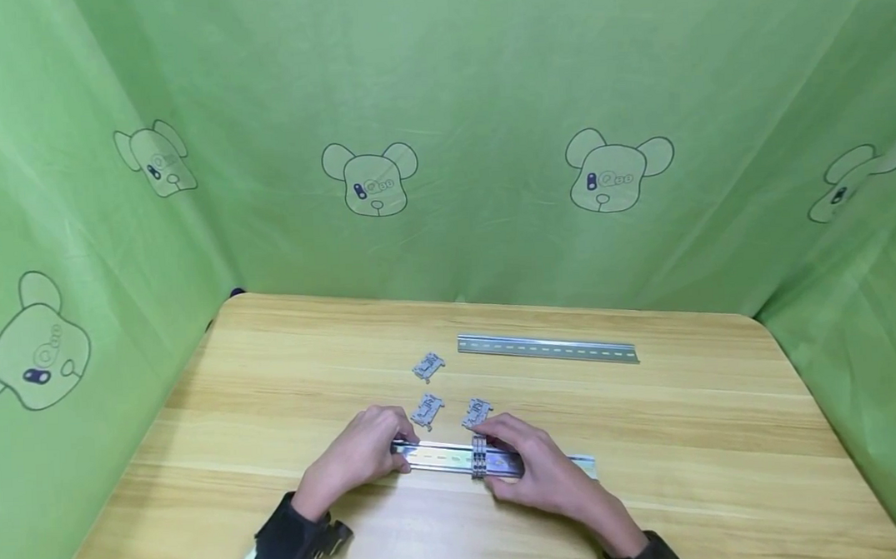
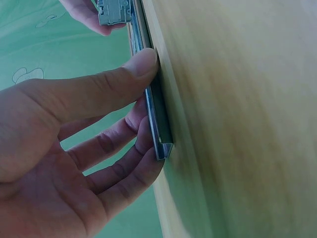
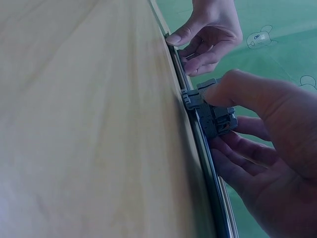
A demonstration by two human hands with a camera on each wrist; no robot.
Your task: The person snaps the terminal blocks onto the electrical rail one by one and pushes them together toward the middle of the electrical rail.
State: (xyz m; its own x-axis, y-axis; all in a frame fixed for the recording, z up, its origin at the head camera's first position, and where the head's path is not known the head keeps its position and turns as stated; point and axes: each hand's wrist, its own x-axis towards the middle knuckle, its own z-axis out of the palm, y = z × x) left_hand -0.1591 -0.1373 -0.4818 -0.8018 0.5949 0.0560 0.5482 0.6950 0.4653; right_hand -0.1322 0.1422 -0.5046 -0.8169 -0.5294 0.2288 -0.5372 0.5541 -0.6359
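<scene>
A slotted metal DIN rail (image 1: 442, 457) lies along the front of the table. My left hand (image 1: 367, 450) grips its left end, with thumb on the near edge and fingers on the far edge, as the left wrist view shows. Grey terminal blocks (image 1: 479, 458) sit side by side across the rail near its middle; in the right wrist view the grey blocks (image 3: 215, 116) stand up from it. My right hand (image 1: 534, 463) pinches these blocks between thumb and fingers, its palm over the rail's right part. How many blocks are there is hard to tell.
Beyond the hands lie three loose grey terminal blocks: a far one (image 1: 427, 365), a nearer one (image 1: 427, 410) and one by the right fingers (image 1: 477, 411). A second DIN rail (image 1: 547, 348) lies farther back on the wooden table (image 1: 725, 434). Green cloth (image 1: 484, 253) hangs around it.
</scene>
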